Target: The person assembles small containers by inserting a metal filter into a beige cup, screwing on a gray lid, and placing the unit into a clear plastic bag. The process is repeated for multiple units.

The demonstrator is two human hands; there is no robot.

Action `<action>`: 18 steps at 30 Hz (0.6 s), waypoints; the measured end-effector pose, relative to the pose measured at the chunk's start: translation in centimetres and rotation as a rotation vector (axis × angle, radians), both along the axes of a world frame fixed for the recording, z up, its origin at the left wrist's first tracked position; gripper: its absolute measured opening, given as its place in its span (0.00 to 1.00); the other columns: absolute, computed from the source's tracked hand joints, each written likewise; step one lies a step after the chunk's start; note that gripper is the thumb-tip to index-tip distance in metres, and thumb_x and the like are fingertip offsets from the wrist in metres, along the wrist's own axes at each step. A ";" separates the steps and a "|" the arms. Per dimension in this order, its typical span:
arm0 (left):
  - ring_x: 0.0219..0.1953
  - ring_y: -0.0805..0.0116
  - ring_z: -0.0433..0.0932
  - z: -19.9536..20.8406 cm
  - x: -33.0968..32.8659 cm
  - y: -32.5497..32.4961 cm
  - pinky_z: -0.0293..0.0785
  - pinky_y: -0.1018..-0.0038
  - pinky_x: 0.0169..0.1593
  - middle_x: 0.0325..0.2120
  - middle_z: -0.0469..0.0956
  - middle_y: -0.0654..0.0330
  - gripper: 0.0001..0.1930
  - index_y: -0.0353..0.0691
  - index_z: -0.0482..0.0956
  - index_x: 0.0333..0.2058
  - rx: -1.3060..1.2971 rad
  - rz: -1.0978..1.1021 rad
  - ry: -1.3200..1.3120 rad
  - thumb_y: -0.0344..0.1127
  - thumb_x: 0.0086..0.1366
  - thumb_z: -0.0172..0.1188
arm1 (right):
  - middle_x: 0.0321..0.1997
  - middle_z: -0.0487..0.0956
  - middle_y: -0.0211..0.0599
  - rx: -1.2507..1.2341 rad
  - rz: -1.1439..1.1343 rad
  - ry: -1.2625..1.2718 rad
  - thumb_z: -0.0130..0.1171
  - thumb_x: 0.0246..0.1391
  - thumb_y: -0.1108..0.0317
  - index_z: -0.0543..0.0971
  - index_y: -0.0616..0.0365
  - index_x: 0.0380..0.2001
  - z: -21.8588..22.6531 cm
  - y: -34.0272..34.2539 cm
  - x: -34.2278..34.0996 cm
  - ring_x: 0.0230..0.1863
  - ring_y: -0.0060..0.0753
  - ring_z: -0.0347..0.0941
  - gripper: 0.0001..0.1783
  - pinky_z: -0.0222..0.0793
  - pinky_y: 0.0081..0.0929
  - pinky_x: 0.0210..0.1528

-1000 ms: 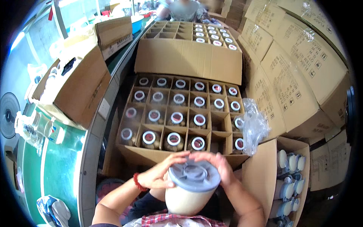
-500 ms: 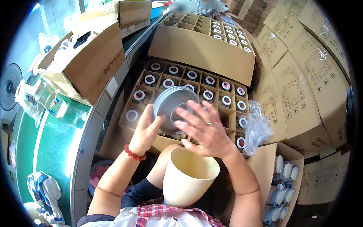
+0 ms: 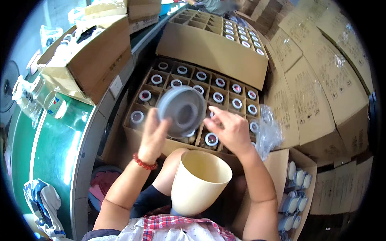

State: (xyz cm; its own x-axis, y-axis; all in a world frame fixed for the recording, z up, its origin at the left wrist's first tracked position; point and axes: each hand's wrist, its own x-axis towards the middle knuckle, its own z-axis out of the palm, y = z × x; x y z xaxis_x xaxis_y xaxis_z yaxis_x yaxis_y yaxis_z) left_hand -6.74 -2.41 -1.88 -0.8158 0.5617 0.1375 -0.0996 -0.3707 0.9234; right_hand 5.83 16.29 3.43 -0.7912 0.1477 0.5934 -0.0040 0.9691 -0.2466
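My left hand, with a red bead bracelet at the wrist, grips the rim of a round grey translucent dish. The dish is tilted and blurred, with a paler ring at its middle. To its right, my right hand has curled fingers, the thumb near the index finger; whether anything small is between them is hidden. Both hands are over a divided carton of white-rimmed jars standing upright in its cells. Between my legs stands a cream plastic bucket, its visible inside bare.
Behind is another divided carton, partly filled with jars. Crumpled clear plastic lies at the right edge. An open carton of blue-and-white items sits at lower right. Stacked cartons line the right; a green table runs along the left.
My right hand has drawn away from the dish to the right, and its spread fingers have curled. The dish in my left hand has shifted slightly left and tilted.
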 end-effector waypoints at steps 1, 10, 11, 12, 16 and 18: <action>0.42 0.78 0.72 -0.9 -1.0 -0.4 0.70 0.80 0.47 0.39 0.75 0.63 0.10 0.36 0.69 0.47 -0.002 0.035 -0.012 0.31 0.69 0.53 | 0.24 0.79 0.32 -0.064 -0.020 -0.070 0.64 0.52 0.54 0.80 0.54 0.42 -1.2 1.0 0.5 0.25 0.39 0.77 0.18 0.74 0.33 0.31; 0.28 0.61 0.81 -9.6 -1.7 1.5 0.82 0.69 0.29 0.31 0.79 0.51 0.23 0.34 0.71 0.49 -0.012 -0.125 -0.758 0.48 0.72 0.39 | 0.57 0.72 0.38 0.120 0.037 -0.597 0.67 0.44 0.58 0.82 0.47 0.35 -17.8 7.8 4.9 0.62 0.45 0.62 0.13 0.52 0.52 0.63; 0.28 0.60 0.81 -10.4 -1.3 1.9 0.83 0.68 0.30 0.32 0.79 0.49 0.23 0.33 0.71 0.47 -0.009 -0.163 -0.792 0.49 0.72 0.37 | 0.57 0.72 0.38 0.121 0.041 -0.555 0.68 0.44 0.58 0.82 0.48 0.34 -18.2 7.8 4.9 0.62 0.45 0.63 0.13 0.52 0.51 0.62; 0.28 0.59 0.81 -11.2 -0.9 2.3 0.83 0.67 0.30 0.32 0.80 0.47 0.24 0.32 0.71 0.46 -0.005 -0.201 -0.827 0.49 0.73 0.36 | 0.56 0.73 0.38 0.123 0.044 -0.513 0.68 0.43 0.58 0.82 0.48 0.33 -18.6 7.9 5.0 0.62 0.45 0.63 0.13 0.52 0.50 0.62; 0.45 0.45 0.77 -12.9 0.3 4.3 0.82 0.58 0.42 0.53 0.71 0.38 0.26 0.31 0.69 0.48 0.034 -0.402 -0.915 0.52 0.70 0.42 | 0.55 0.74 0.39 0.008 -0.033 -0.386 0.66 0.47 0.57 0.82 0.51 0.32 -15.5 8.5 4.8 0.59 0.45 0.65 0.12 0.50 0.52 0.64; 0.52 0.44 0.71 -12.4 0.9 5.0 0.78 0.54 0.48 0.61 0.62 0.43 0.29 0.35 0.64 0.57 -0.010 -0.463 -0.820 0.56 0.69 0.42 | 0.54 0.73 0.41 0.009 -0.011 -0.332 0.64 0.50 0.56 0.81 0.54 0.33 -9.8 7.5 4.0 0.59 0.46 0.66 0.13 0.49 0.52 0.64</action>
